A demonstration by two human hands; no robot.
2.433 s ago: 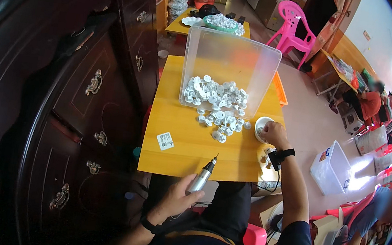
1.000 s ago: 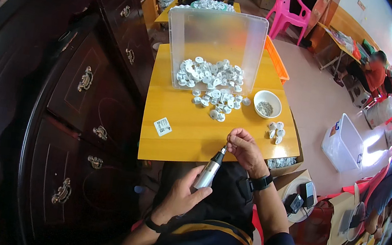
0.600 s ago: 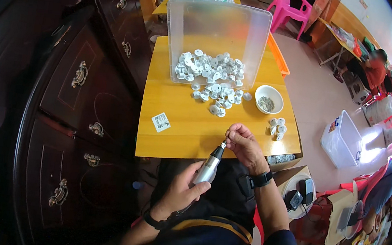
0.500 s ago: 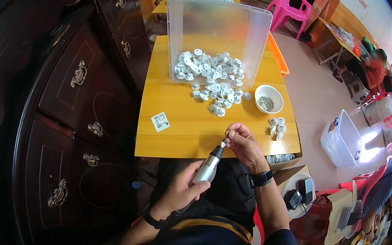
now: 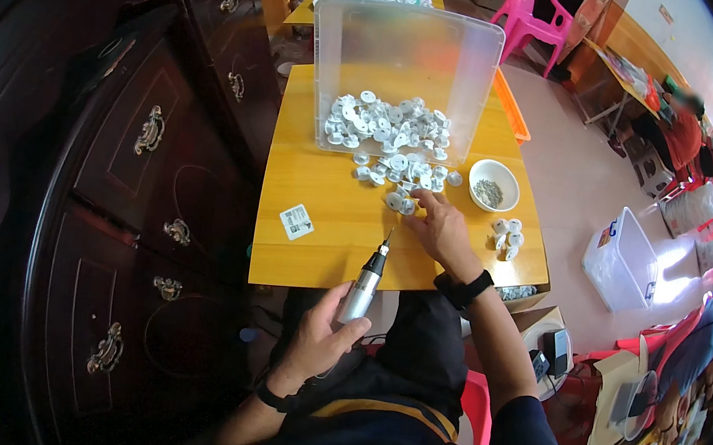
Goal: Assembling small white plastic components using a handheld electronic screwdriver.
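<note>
My left hand (image 5: 320,337) is wrapped round a silver and black electric screwdriver (image 5: 361,293), its thin bit pointing up and away over the table's near edge. My right hand (image 5: 445,234) reaches to the front of a loose group of white round plastic parts (image 5: 397,164). Thumb and forefinger close round one white plastic part (image 5: 408,207) there, and another lies just left of it. Many more of these parts spill from a clear plastic bin (image 5: 406,49) tipped on its side. Right of them stands a white bowl (image 5: 512,189) of small metallic pieces, probably screws.
The yellow table (image 5: 315,262) also bears a printed white label (image 5: 296,222) and a small cluster of white parts (image 5: 507,239). Dark drawers (image 5: 139,131) rise at the left. A clear tub (image 5: 622,257) stands on the floor at right, and other people sit farther right.
My right hand has left the screwdriver's tip and moved forward to the white parts. The bit now shows bare. My left hand with the screwdriver has shifted slightly left.
</note>
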